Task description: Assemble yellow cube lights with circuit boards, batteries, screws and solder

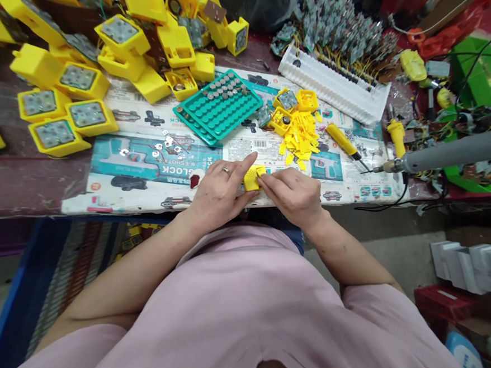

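So, over the near part of the printed sheet [209, 153], I see one small yellow casing [251, 180] between both hands. The left hand [219, 190] grips its left side; the right hand [297, 194] pinches at its right side, whether on a separate piece I cannot tell. Beyond lies a heap of yellow pieces [300, 136].

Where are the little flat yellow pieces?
In the head view, the yellow pieces lie heaped beyond the right hand, to the right of the green tray.
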`<state>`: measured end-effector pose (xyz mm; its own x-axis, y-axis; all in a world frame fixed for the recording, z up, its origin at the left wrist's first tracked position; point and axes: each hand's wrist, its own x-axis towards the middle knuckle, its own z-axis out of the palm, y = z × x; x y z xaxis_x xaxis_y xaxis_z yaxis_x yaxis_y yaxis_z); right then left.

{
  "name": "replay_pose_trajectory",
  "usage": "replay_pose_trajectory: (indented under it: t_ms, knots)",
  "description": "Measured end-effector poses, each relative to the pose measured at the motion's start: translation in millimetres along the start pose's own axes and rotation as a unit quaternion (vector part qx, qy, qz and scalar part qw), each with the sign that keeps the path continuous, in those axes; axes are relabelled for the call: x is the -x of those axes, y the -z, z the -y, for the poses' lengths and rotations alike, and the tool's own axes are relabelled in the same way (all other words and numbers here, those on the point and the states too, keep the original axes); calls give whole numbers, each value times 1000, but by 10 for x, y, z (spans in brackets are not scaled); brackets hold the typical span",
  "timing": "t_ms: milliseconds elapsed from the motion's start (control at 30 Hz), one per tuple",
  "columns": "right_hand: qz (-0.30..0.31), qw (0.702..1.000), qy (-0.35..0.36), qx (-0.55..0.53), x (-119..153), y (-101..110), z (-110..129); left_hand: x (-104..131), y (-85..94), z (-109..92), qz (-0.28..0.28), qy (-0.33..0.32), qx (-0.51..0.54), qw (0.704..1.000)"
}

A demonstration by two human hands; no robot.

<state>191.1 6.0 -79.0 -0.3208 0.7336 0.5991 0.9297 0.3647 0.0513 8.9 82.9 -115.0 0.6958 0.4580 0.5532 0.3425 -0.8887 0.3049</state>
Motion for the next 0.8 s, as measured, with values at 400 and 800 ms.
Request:
replay_pose_trajectory:
  t_ms: [400, 800]
  knots:
    - [127, 991, -28, 21, 167, 89, 74, -12, -9, -8, -16, 16, 18, 1000]
    - [35, 996, -55, -56, 301, -92, 2, -7, -10, -3, -2, 8, 21, 1000]
